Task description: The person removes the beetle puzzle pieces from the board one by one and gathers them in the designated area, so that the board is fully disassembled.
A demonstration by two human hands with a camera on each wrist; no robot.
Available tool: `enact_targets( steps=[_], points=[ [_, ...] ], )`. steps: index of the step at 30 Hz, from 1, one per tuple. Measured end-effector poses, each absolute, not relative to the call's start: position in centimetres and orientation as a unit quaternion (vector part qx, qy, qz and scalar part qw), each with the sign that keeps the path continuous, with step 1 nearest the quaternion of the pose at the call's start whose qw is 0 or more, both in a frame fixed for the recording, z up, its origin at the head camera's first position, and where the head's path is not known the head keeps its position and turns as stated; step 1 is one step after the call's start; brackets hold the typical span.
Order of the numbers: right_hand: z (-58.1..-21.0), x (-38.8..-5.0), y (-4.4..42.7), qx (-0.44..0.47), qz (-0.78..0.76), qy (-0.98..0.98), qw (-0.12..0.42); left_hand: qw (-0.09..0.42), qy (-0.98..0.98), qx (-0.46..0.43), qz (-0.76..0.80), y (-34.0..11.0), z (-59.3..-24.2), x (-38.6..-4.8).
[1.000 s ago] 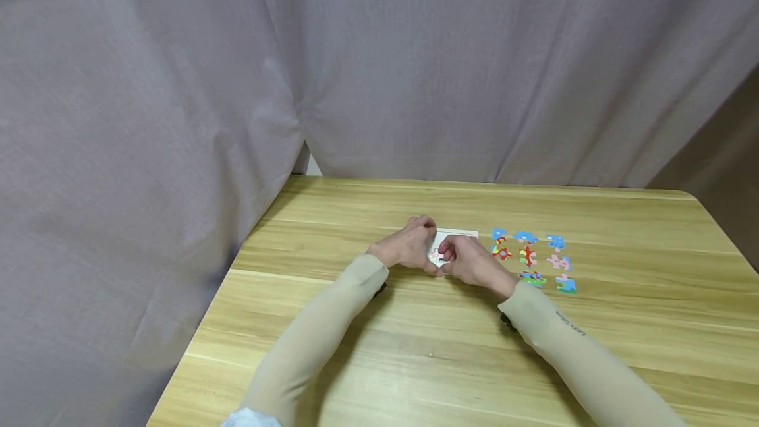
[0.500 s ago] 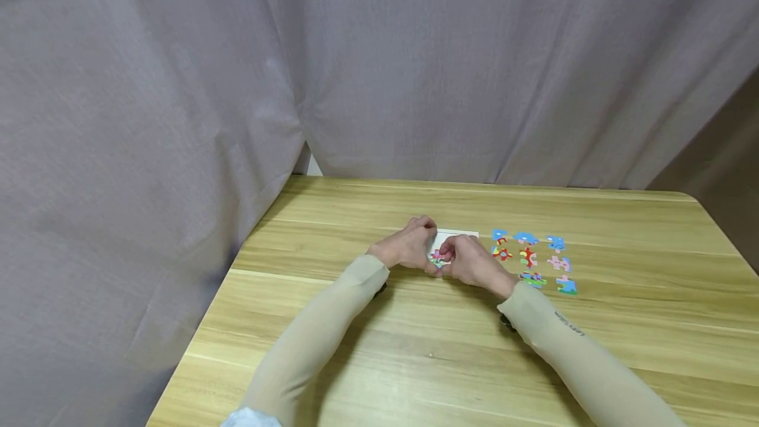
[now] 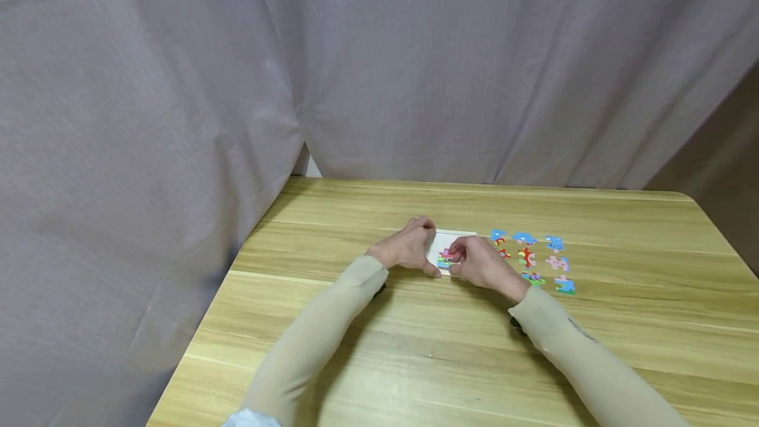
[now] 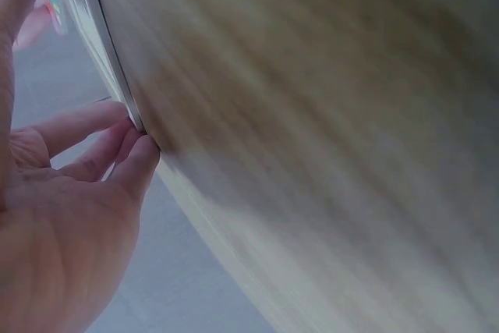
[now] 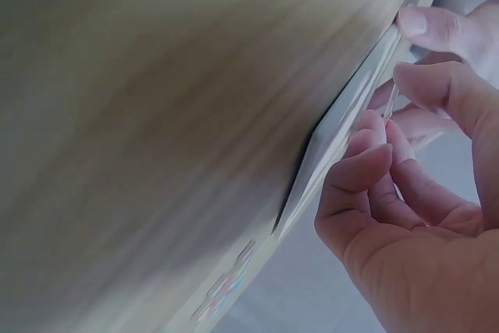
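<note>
A thin white puzzle board (image 3: 440, 240) lies on the table in front of the person. The left hand (image 3: 408, 244) spans its left side, thumb at the near corner and fingers at the far corner; in the left wrist view those fingers grip the board's edge (image 4: 107, 40). Over the board, the right hand (image 3: 480, 262) pinches a colourful jigsaw piece (image 3: 444, 258) between thumb and fingers. From the right wrist the piece (image 5: 391, 103) appears edge-on, slightly above the board (image 5: 331, 138). The right hand hides the board's right part.
To the right of the board, several loose jigsaw pieces (image 3: 526, 257) lie in rough rows on the wooden table (image 3: 403, 348). Grey curtains (image 3: 391, 84) hang behind and to the left of the tabletop.
The right hand has shifted slightly right with the jigsaw piece, whose coloured face shows more now. The left hand has stayed on the board's left side.
</note>
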State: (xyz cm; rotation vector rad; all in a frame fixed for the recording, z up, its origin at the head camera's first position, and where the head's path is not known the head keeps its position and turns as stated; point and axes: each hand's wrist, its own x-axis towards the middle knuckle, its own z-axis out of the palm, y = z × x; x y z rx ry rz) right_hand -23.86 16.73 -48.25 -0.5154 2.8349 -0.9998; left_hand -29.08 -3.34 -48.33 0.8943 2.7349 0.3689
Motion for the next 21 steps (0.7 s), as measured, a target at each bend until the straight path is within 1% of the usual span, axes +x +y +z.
enact_targets(
  steps=[9, 21],
  points=[
    [-47.9, -23.0, 19.3, -0.150, -0.349, 0.923, 0.061, 0.123, 0.935, 0.303, 0.135, -3.3, -48.0, -29.1],
    [-48.0, -21.6, 22.8, -0.150, -0.331, 0.931, 0.040, 0.121, 0.934, 0.312, 0.122, -3.4, -48.0, -28.9]
  ],
)
